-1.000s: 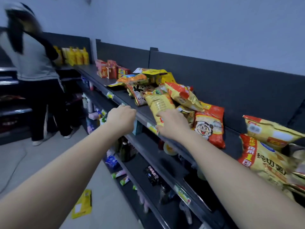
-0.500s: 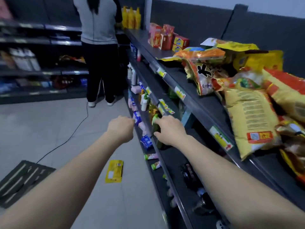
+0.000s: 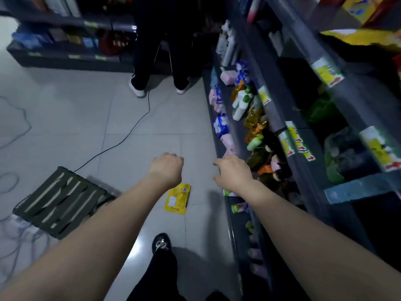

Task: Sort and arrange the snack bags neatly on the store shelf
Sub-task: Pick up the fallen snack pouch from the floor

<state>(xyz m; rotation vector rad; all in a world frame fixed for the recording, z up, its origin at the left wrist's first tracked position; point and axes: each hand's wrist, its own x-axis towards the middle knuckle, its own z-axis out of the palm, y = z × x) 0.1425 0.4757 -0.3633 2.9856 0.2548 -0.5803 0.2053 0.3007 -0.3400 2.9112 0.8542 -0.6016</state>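
Pale floor tiles (image 3: pixel 86 118) fill the left of the downward view, and a dark shelf (image 3: pixel 280 90) with price tags on its edges runs up the right side. One yellow bag (image 3: pixel 177 199) lies flat on the floor, label side up, just beside the foot of the shelf.

Both bare arms reach forward above it. The left hand (image 3: pixel 167 170) shows its back, with the fingers (image 3: pixel 168 157) folded under into a fist that holds nothing. In the picture its wrist covers the bag's upper left corner. The right hand (image 3: pixel 234 173) hangs over the edge of the lowest shelf. Its fingers (image 3: pixel 218 163) are loosely bent and spread, the thumb is apart, and it is empty. The bag sits between the two forearms, on the near side of both sets of fingers. Neither hand touches it.

More yellow bags (image 3: pixel 364 39) lie on the top shelf at the upper right. Lower shelves carry blurred bottles and packets. A black shoe (image 3: pixel 161 243) stands on the tiles near the bag. A green slatted mat (image 3: pixel 60 200) lies at the left, and a black cable (image 3: pixel 130 131) runs from it toward another person's legs (image 3: pixel 141 51) at the far shelf.
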